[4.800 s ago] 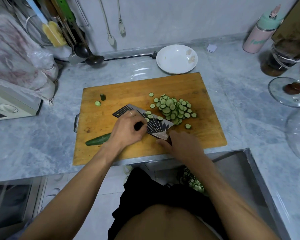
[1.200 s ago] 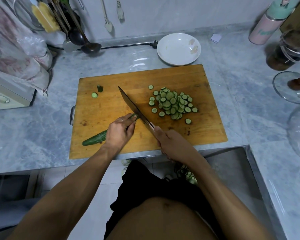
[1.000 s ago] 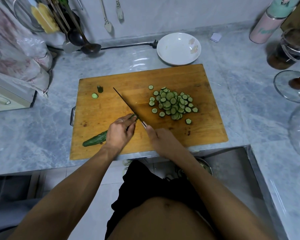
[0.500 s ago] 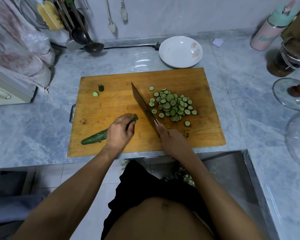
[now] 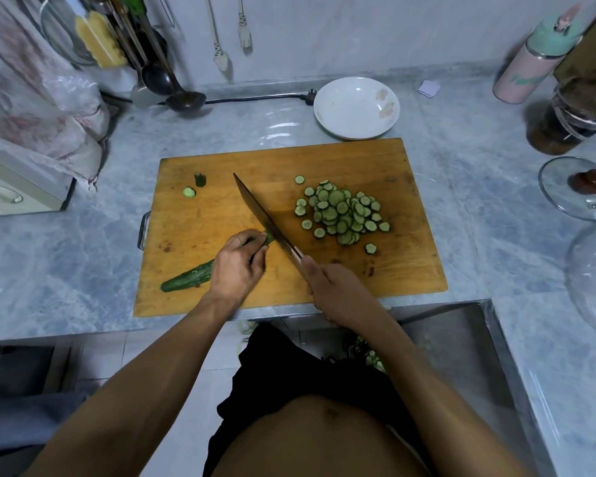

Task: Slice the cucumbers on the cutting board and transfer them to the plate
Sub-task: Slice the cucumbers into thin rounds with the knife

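You're roughly midway: a pile of slices sits on the cutting board, the plate holds none, your left hand grips the remaining cucumber, your right hand the knife.

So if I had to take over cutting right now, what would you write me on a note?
Left hand holds the uncut cucumber down on the cutting board. Right hand grips the knife, its blade set at the cucumber's cut end.
Done: a pile of slices lies on the board's right side; an end piece and one stray slice sit at the far left.
Left: slice the rest of the cucumber, then move all slices to the white plate behind the board, which holds none yet.
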Motion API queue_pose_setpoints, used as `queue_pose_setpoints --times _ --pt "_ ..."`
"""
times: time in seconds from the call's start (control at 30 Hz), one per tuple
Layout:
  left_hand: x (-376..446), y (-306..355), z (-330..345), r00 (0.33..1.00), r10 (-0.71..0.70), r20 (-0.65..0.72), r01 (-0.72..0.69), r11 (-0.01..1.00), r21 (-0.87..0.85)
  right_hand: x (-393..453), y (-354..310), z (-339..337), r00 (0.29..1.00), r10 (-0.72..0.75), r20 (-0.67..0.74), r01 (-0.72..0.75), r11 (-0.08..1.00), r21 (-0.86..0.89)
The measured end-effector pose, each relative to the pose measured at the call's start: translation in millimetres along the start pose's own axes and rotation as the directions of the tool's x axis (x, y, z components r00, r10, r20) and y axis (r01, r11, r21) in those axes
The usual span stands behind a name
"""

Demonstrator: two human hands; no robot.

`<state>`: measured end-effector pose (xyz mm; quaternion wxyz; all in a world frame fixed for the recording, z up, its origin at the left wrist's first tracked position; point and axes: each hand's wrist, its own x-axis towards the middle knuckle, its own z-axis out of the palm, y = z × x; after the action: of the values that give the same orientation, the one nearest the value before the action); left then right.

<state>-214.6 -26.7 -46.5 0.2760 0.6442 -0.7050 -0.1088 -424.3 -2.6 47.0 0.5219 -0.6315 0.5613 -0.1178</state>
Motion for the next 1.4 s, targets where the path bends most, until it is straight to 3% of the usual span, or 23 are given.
queue_pose_setpoints --times 0.9,1.4 --pt "3 -4 -1 0.999 -0.023 0.036 0.025 0.998 -0.052 -9 -2 3 1.0 0.007 0.028 -0.009 0.999 0.051" --pt "5 -4 -1 0.998 -0.028 0.058 0.027 0.999 0.016 22 -10 29 1.0 0.001 0.008 0.0 0.997 -0.081"
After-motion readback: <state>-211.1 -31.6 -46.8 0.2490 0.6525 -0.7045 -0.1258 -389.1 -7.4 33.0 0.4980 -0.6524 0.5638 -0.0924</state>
